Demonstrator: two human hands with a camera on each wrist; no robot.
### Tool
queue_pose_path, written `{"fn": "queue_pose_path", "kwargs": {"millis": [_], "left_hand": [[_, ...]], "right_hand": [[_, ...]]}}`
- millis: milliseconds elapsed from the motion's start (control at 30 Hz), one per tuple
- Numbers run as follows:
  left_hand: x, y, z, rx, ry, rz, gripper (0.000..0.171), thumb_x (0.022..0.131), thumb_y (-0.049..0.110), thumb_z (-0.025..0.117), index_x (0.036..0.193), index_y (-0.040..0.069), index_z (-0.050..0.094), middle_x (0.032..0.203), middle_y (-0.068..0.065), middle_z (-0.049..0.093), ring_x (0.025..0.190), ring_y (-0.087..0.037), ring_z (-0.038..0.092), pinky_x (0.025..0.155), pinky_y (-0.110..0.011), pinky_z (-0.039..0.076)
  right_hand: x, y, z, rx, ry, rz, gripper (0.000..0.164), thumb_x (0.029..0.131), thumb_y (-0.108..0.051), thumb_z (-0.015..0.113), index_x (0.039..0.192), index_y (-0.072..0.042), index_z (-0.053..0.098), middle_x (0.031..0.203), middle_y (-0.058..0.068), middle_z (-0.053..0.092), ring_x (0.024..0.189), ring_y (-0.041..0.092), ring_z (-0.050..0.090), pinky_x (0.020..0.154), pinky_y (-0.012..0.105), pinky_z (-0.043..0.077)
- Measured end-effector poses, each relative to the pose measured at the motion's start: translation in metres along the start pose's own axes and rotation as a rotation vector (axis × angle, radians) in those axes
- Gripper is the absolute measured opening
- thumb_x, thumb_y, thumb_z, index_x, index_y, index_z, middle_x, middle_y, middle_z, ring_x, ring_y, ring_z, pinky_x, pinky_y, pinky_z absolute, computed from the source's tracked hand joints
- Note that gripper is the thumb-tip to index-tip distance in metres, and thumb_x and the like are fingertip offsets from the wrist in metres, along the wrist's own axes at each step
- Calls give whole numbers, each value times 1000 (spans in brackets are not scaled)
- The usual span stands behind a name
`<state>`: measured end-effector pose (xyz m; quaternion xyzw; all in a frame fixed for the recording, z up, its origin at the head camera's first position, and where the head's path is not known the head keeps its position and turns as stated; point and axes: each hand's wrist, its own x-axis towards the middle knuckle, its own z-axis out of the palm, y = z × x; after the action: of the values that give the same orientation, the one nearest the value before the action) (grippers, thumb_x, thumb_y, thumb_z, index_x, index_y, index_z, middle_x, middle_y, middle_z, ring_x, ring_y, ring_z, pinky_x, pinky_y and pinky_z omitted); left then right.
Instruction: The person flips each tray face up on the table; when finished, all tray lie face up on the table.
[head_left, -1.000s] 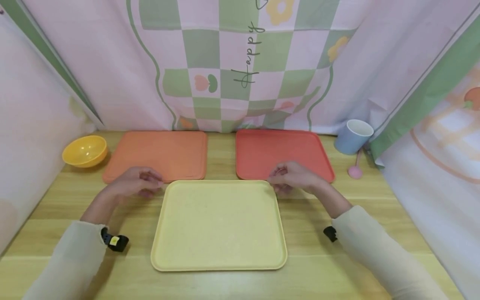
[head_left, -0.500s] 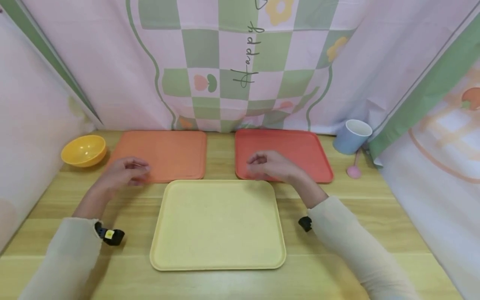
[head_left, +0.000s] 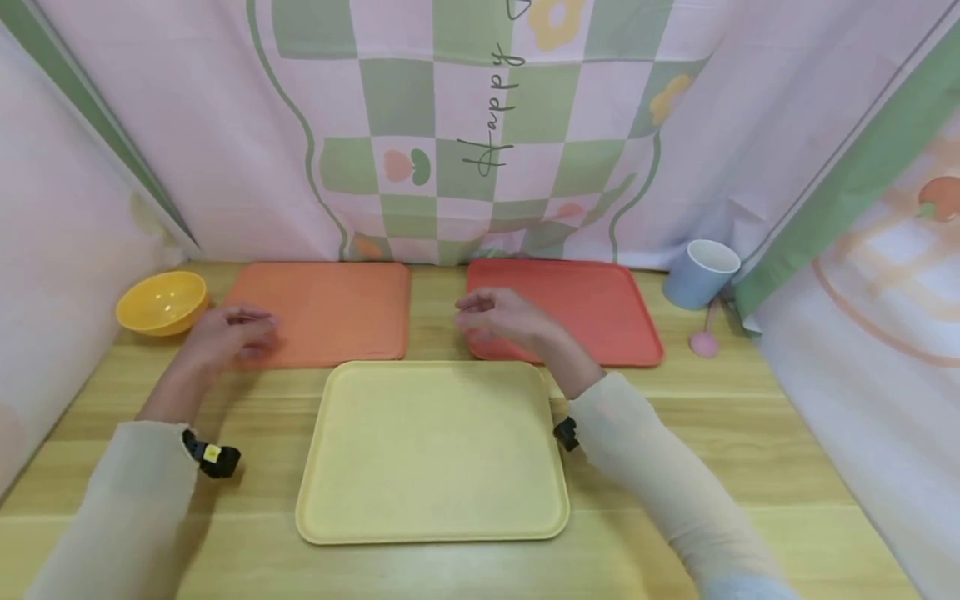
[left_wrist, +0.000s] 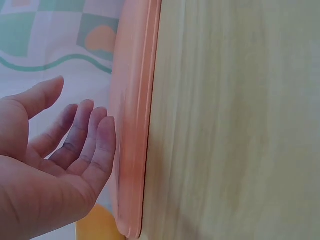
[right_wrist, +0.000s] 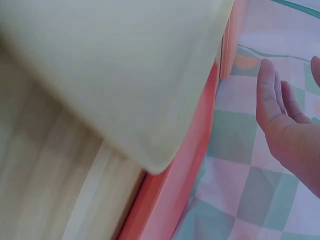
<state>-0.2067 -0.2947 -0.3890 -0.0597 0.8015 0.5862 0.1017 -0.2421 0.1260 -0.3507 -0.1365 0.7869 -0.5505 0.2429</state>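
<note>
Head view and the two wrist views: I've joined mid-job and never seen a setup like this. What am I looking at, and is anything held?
There is no machine here: a person works with two bare hands. The head picture comes from a camera worn on the head, looking forward and down. Each of the other two comes from a camera on one wrist, showing that hand up close.

On the table, the yellow tray lies nearest the person. Behind it are the orange tray, on the left, and the red tray, on the right. The bowl stands at far left; the cup and spoon are at far right.

The left hand is by the orange tray, the right hand by the red one. Neither holds anything.
</note>
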Motion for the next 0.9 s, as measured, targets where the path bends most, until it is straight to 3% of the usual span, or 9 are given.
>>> {"fn": "queue_pose_path", "kwargs": {"millis": [167,333,600,733,900], "left_hand": [[2,4,-6,16,54,-18,39,101,30,64,129,4,53,89,14,68,84,-8,67,77,-30,60],[3,5,-9,110,166,2,49,100,36,66,132,1,55,92,15,64,83,-8,65,75,-27,59],[6,-2,-13,199,253,2,60,99,45,63,138,0,54,124,-5,55,102,-16,53,80,-24,51],[8,-5,-14,209,291,-13,66,99,47,62,143,-1,50,137,-14,51,116,-24,49,89,-32,47],[9,-7,-15,220,284,-43,73,100,50,59,149,-2,44,150,-24,42,131,-39,40,98,-46,44]], "right_hand": [[13,-3,7,102,-2,27,53,100,-11,64,144,9,43,131,21,55,124,44,56,102,46,49],[24,-7,15,159,13,53,53,99,-8,63,144,11,43,132,21,54,126,45,54,106,49,46],[41,-9,28,209,6,80,54,100,-8,63,145,10,42,137,23,54,126,44,54,108,47,45],[50,-12,35,226,4,95,53,100,-9,63,145,10,42,138,22,53,127,43,54,108,45,45],[60,-13,43,275,7,105,48,100,-6,62,142,11,44,139,22,50,130,41,52,108,44,44]]}}
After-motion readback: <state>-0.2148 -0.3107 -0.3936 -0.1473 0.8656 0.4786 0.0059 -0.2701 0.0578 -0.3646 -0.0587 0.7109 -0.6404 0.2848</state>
